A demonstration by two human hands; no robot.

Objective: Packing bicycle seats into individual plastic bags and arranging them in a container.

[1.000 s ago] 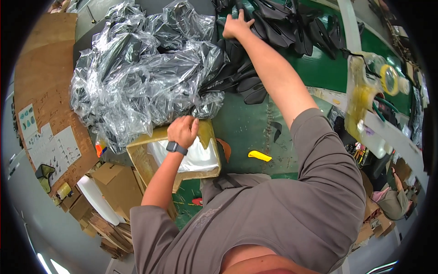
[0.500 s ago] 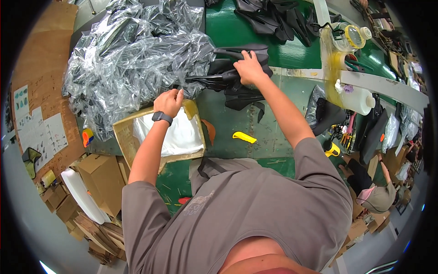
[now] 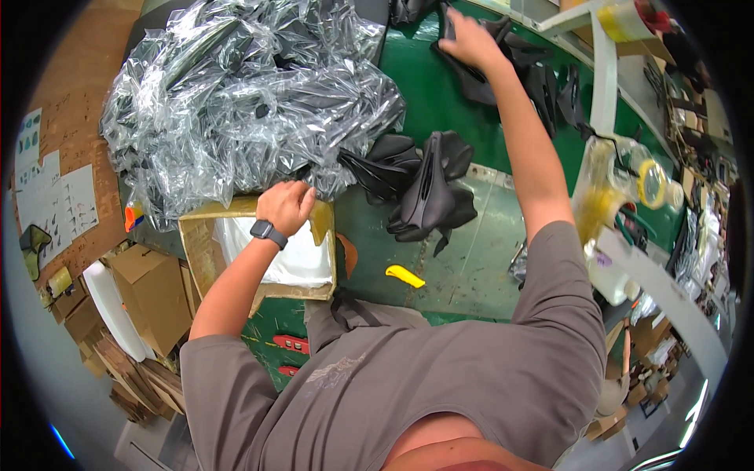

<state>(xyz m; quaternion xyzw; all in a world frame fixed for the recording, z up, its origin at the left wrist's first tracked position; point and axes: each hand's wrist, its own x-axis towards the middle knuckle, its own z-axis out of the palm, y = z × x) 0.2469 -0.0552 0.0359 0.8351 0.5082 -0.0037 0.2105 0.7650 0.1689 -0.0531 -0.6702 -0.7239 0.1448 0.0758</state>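
Head view: a green worktable (image 3: pixel 463 259) is seen from above, with a large heap of crumpled clear plastic bags (image 3: pixel 243 102) piled over its left part. The left hand (image 3: pixel 286 206), a dark watch on its wrist, is curled into a loose fist at the lower edge of that heap, just above the far rim of an open cardboard box (image 3: pixel 206 255) lined with white material; whether plastic is pinched between its fingers cannot be told. The right hand (image 3: pixel 470 39) is stretched far across the table and laid flat, fingers spread, on a row of black moulded pieces (image 3: pixel 542 74) near the far edge. A separate cluster of black pieces (image 3: pixel 428 188) lies on the table between the two arms, touching the edge of the plastic heap. A yellow utility knife (image 3: pixel 404 275) rests on the green surface near the box, apart from both hands. Rolls of tape (image 3: pixel 652 182) are mounted on a white frame at the right.
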